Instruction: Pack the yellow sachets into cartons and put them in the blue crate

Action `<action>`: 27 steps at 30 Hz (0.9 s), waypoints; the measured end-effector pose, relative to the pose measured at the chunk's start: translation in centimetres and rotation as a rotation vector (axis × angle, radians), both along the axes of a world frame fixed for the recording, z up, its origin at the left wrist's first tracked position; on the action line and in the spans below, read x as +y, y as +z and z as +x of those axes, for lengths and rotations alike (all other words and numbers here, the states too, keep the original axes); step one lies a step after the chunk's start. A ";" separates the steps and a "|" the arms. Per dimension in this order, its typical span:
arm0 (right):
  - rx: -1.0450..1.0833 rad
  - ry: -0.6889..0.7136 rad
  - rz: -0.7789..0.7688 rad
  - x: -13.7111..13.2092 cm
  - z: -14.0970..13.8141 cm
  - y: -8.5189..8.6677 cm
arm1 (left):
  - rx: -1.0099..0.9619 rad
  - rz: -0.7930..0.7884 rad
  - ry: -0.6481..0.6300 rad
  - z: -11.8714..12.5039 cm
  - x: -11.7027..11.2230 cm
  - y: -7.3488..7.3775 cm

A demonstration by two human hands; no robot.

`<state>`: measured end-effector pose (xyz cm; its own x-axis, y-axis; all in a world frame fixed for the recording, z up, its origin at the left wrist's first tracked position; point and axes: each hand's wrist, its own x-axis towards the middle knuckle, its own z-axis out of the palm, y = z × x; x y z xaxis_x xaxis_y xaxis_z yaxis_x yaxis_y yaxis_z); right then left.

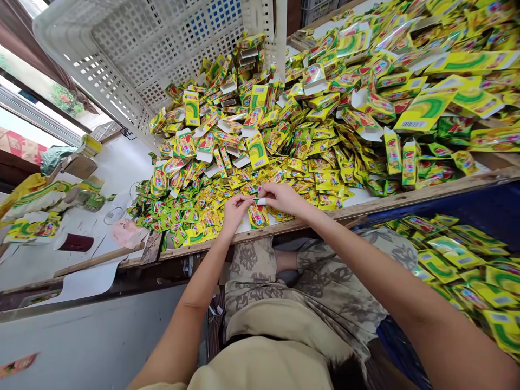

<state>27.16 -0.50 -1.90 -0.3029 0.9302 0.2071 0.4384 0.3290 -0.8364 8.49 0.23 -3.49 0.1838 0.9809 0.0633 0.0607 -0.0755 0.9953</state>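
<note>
My left hand and my right hand meet at the table's front edge. Both are closed on one small yellow, red and green box, pinching its white top flap between the fingertips. The box stands upright against the wooden edge strip. Behind the hands lies a big heap of yellow sachets mixed with several open small boxes. My lap in patterned cloth shows under the table.
A white plastic crate lies tipped at the back left. Larger yellow cartons pile up at the right. A blue bin with finished yellow packs sits at my right. Tape rolls and clutter lie on the white surface at left.
</note>
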 end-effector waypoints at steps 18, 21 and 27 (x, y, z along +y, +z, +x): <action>0.101 -0.096 -0.181 1.1 -0.6 -0.6 | 0.111 -0.010 0.022 0.3 -0.1 1.8; 0.104 -0.134 -0.250 1.8 -0.5 -1.1 | 0.116 -0.031 0.025 0.5 0.2 1.8; 0.042 -0.038 -0.142 1.2 0.0 -0.3 | 0.179 0.075 0.014 0.4 0.0 1.6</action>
